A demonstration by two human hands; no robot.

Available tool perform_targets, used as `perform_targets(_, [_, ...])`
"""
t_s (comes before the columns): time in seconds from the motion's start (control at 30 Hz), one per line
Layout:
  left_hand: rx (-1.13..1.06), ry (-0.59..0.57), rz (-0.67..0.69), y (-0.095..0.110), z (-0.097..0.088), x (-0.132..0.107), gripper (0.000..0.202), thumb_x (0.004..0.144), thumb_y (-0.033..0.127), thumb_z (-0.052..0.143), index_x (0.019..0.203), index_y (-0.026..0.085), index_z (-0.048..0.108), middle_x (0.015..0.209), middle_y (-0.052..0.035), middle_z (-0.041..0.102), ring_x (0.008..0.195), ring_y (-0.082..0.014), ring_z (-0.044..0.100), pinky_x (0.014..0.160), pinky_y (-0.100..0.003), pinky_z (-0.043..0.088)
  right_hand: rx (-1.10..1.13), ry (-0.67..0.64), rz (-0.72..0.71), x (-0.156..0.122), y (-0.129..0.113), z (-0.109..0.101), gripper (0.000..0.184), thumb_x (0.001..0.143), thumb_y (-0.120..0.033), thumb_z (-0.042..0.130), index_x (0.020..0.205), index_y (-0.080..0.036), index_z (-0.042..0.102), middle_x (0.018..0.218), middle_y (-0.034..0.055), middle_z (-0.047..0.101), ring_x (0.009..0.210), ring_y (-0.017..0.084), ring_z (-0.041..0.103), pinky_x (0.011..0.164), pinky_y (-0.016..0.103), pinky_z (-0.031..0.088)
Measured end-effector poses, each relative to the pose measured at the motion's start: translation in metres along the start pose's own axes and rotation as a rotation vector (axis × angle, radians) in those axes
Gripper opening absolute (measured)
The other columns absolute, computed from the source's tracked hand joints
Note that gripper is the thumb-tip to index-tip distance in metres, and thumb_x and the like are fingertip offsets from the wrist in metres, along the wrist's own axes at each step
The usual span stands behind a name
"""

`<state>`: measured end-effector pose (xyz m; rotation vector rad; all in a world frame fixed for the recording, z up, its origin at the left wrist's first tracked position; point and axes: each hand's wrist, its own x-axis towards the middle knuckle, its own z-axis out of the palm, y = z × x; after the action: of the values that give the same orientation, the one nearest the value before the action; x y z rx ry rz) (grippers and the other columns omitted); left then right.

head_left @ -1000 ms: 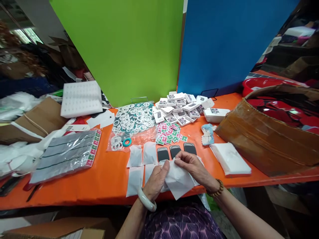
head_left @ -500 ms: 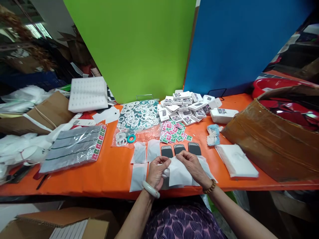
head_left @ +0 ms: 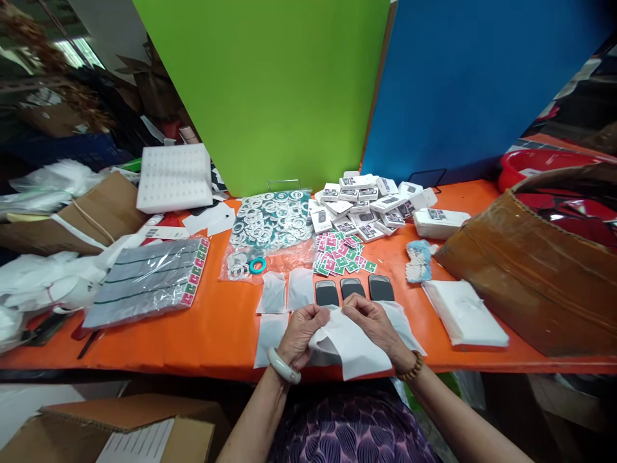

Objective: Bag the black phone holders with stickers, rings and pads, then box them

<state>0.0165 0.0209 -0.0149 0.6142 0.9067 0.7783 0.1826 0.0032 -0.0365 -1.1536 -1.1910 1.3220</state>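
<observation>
My left hand (head_left: 301, 333) is closed, thumb and fingers pinching the top edge of a thin white sheet or pouch (head_left: 360, 354). On the other side my right hand (head_left: 378, 325) pinches the same white piece, which hangs down near the table's front edge. A fold stands out below my left fingers; whether anything lies inside cannot be seen. Just beyond my hands is a row of dark, rounded flat pieces (head_left: 326, 293), the middle one partly covered by my right hand. White pouches (head_left: 274, 294) lie flat to the left, and another white piece (head_left: 402, 325) lies beside my right wrist.
Behind are a bag of white rings (head_left: 272, 222), small white boxes (head_left: 359, 199) and pink-and-green stickers (head_left: 340, 254). A white stack (head_left: 465, 312) and cardboard box (head_left: 535, 276) stand right. A bagged grey stack (head_left: 149, 276) and white foam block (head_left: 174, 177) lie left.
The white piece has come lower and toward me, and its fold near my left hand has opened out. Both hands keep their pinch. The view has shifted slightly.
</observation>
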Motion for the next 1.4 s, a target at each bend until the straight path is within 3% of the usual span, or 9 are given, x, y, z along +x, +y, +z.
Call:
perform_targets(0.2, [0.072,-0.128,-0.018,0.004,-0.004,-0.006,0.043,0.064,0.051,0.075,0.063,0.018,0.047,0.042,0.0118,0.035,0.034,-0.001,0.021,0.037,-0.017,0.014,0.054,-0.034,0.076,-0.006,0.007,0.005,0.033,0.083,-0.046,0.059,0.067,-0.019,0.051,0.069,-0.0027,0.046,0.062,0.011,0.04,0.058,0.025,0.033])
perform_targets(0.33, [0.462,-0.073,0.062,0.011,-0.012,-0.01,0.024,0.063,0.031,0.075,0.068,0.014,0.06,0.061,0.0036,0.054,0.053,-0.0063,0.045,0.051,-0.019,0.035,-0.019,-0.092,0.086,-0.002,0.011,0.0,0.035,0.084,-0.049,0.057,0.067,-0.019,0.049,0.066,-0.0041,0.043,0.059,0.01,0.037,0.054,0.024,0.03])
perform_targets(0.43, [0.799,0.019,0.12,0.017,-0.019,-0.01,0.004,0.069,0.018,0.062,0.068,0.014,0.063,0.068,0.0005,0.06,0.061,-0.0113,0.052,0.061,-0.024,0.04,-0.224,-0.233,0.06,0.011,0.01,-0.007,0.029,0.086,-0.044,0.054,0.071,-0.019,0.05,0.067,-0.0035,0.045,0.061,0.012,0.04,0.056,0.024,0.031])
perform_targets(0.57, [1.192,0.041,0.304,0.022,-0.025,-0.007,0.014,0.072,0.011,0.054,0.069,0.017,0.066,0.073,-0.0026,0.065,0.075,-0.0168,0.059,0.074,-0.028,0.042,-0.685,-0.212,-0.092,0.041,0.004,-0.013,0.006,0.084,-0.023,0.056,0.085,-0.02,0.051,0.085,0.0007,0.051,0.074,0.014,0.047,0.068,0.027,0.037])
perform_targets(0.73, [1.383,-0.011,0.382,0.025,-0.027,-0.005,0.023,0.075,0.008,0.049,0.076,0.02,0.069,0.078,-0.005,0.068,0.078,-0.0189,0.062,0.076,-0.028,0.043,-1.005,-0.286,-0.027,0.079,0.003,-0.013,0.022,0.068,-0.013,0.065,0.085,-0.019,0.052,0.092,0.0049,0.05,0.085,0.019,0.047,0.073,0.029,0.037])
perform_targets(0.9, [1.362,-0.026,0.42,0.024,-0.031,-0.002,0.023,0.076,0.006,0.05,0.073,0.02,0.069,0.074,-0.0053,0.066,0.073,-0.0192,0.06,0.072,-0.028,0.042,-0.944,-0.322,0.009,0.099,0.008,-0.012,0.031,0.053,-0.014,0.075,0.068,-0.019,0.048,0.082,0.0025,0.05,0.078,0.019,0.046,0.065,0.026,0.035])
perform_targets(1.13, [1.329,-0.041,0.455,0.019,-0.035,0.003,0.022,0.077,0.005,0.053,0.072,0.02,0.069,0.072,-0.0037,0.063,0.071,-0.0179,0.058,0.07,-0.027,0.04,-0.718,-0.328,-0.047,0.102,0.006,-0.024,0.011,0.067,-0.017,0.059,0.071,-0.02,0.05,0.07,-0.0037,0.052,0.065,0.012,0.046,0.06,0.024,0.035])
perform_targets(1.3, [1.326,-0.066,0.49,0.021,-0.03,0.003,0.023,0.078,0.007,0.051,0.072,0.02,0.069,0.072,-0.0042,0.064,0.07,-0.018,0.058,0.069,-0.027,0.04,-0.126,-0.11,-0.157,0.086,-0.02,-0.025,0.026,0.072,-0.024,0.066,0.091,-0.023,0.05,0.086,-0.0018,0.055,0.079,0.014,0.054,0.069,0.027,0.043])
perform_targets(1.4, [1.257,-0.104,0.513,0.025,-0.023,0.0,0.023,0.079,0.009,0.052,0.073,0.021,0.07,0.074,-0.0048,0.067,0.075,-0.0188,0.059,0.071,-0.026,0.041,0.076,-0.111,-0.142,0.069,-0.033,-0.018,0.033,0.068,-0.027,0.074,0.093,-0.024,0.052,0.092,-0.0007,0.057,0.087,0.015,0.056,0.075,0.028,0.045])
